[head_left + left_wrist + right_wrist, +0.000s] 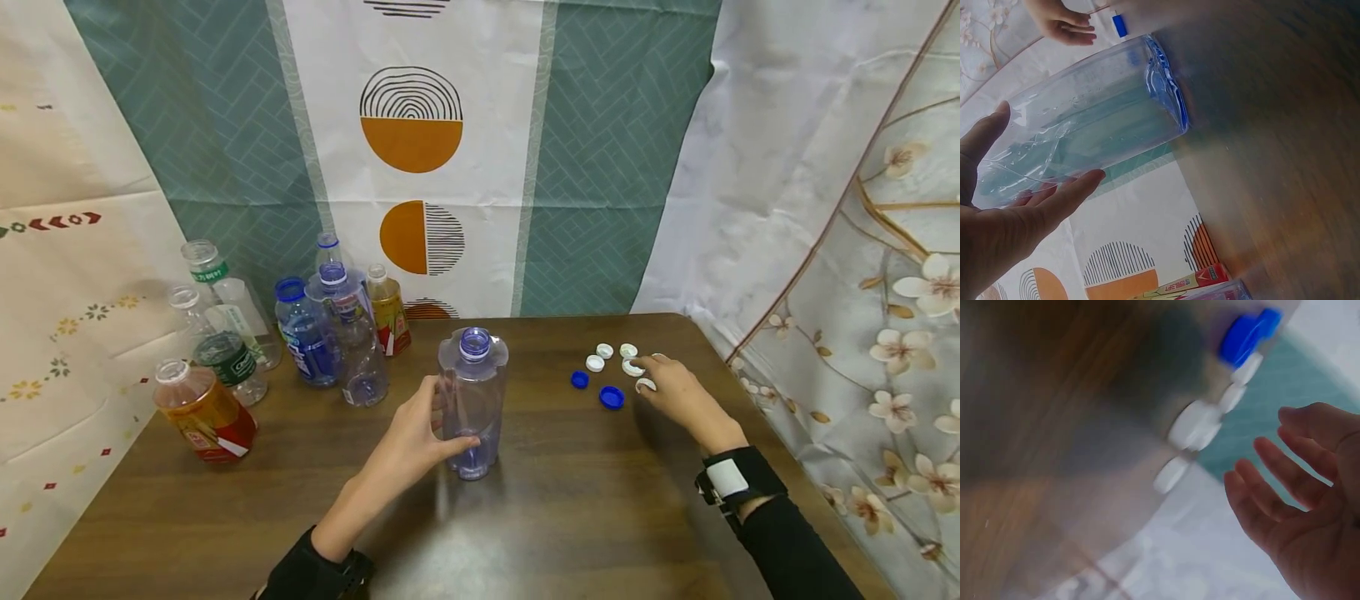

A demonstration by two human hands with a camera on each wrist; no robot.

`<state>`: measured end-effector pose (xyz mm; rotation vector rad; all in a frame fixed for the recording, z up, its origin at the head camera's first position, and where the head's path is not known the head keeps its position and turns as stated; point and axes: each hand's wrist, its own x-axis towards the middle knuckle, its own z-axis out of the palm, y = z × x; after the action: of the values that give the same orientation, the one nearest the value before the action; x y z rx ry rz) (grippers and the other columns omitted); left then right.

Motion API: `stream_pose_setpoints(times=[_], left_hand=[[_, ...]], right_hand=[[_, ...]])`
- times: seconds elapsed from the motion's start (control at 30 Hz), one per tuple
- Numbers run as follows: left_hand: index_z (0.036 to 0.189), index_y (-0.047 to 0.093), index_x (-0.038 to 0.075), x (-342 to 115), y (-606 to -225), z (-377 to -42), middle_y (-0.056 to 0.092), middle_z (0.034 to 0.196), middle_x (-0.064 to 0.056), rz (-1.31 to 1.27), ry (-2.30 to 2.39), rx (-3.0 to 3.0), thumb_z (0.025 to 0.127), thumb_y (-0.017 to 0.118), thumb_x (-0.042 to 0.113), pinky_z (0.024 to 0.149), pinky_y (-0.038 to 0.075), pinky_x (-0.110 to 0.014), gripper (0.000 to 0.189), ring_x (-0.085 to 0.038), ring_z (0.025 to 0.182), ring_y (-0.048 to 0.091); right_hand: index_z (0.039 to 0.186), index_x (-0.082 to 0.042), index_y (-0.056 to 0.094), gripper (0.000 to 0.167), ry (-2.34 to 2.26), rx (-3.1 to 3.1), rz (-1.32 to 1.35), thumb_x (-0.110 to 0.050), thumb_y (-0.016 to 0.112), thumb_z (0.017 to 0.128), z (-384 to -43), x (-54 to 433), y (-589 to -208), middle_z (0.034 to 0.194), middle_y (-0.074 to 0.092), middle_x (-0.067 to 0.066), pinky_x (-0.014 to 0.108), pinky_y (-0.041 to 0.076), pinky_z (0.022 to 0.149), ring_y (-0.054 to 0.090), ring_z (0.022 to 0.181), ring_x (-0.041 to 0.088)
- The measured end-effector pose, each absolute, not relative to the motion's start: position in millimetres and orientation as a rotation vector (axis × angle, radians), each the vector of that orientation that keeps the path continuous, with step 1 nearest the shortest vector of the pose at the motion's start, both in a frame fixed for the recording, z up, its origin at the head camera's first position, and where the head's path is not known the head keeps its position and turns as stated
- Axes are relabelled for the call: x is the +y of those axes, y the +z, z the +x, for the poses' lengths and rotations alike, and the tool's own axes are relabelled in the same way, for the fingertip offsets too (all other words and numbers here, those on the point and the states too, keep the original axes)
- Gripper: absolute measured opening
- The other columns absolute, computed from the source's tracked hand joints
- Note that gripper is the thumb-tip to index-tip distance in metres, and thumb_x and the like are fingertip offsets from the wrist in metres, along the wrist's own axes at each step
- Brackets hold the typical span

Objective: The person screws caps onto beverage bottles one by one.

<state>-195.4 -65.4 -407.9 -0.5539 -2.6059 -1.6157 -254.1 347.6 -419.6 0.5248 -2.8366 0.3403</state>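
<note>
A clear, bluish plastic bottle (480,392) stands upright and uncapped on the wooden table. My left hand (416,429) holds it from the left, thumb across its front and fingers round the side. In the left wrist view the bottle (1104,112) lies between thumb and fingers, its blue-tinted base at the tabletop. Over at the right, my right hand (678,396) hovers at the white caps (633,367), with nothing in its loosely bent fingers. The right wrist view has those fingers (1288,475) spread apart from the caps. Two blue caps (612,397) lie just left of that hand.
Several empty bottles stand at the table's left: an orange-labelled one (206,412), a green-labelled one (225,354), a blue-labelled jar-like one (307,337) and a tall clear one (360,350). Patterned curtains (611,158) hang behind the back edge and along both sides.
</note>
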Motion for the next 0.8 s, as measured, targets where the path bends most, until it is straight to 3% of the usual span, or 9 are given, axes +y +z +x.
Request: stream_pose_setpoints(times=[0.2,0.43,0.67,0.8], left_hand=[[0.135,0.045,0.007,-64.8,-407.4,-197.6,0.059,0.133,-0.018,-0.546,-1.633,-2.615,0.075,0.092,0.013,0.096,0.054,-0.054,0.077,-0.038,0.125,0.059],[0.134,0.045,0.006,-65.5,-409.1,-198.2,0.058,0.135,-0.019,-0.542,-1.648,-2.622,0.076,0.091,0.014,0.096,0.054,-0.055,0.075,-0.039,0.126,0.058],[0.136,0.044,0.008,-66.7,-407.2,-197.6,0.057,0.137,-0.018,-0.54,-1.648,-2.637,0.076,0.091,0.013,0.096,0.054,-0.054,0.076,-0.039,0.127,0.058],[0.136,0.044,0.008,-67.5,-406.2,-197.3,0.058,0.136,-0.018,-0.54,-1.648,-2.637,0.076,0.091,0.011,0.097,0.054,-0.054,0.077,-0.038,0.127,0.058]], right_hand=[[0.118,0.014,0.062,0.039,0.337,-2.937,0.496,0.008,0.071,0.08,-268.5,372.7,-424.5,0.115,0.064,0.034,0.06,0.052,0.091,0.062,0.109,0.051],[0.105,0.009,0.067,0.027,0.311,-2.984,0.585,0.005,0.074,0.079,-275.0,379.2,-436.3,0.093,0.07,0.02,0.053,0.054,0.078,0.066,0.086,0.037],[0.101,0.006,0.068,0.028,0.354,-2.955,0.609,0.009,0.078,0.074,-275.6,378.3,-439.5,0.089,0.07,0.016,0.051,0.054,0.075,0.065,0.081,0.031],[0.097,0.004,0.067,0.024,0.326,-2.953,0.625,0.005,0.08,0.077,-278.1,377.9,-441.5,0.084,0.069,0.012,0.048,0.054,0.071,0.063,0.077,0.027]])
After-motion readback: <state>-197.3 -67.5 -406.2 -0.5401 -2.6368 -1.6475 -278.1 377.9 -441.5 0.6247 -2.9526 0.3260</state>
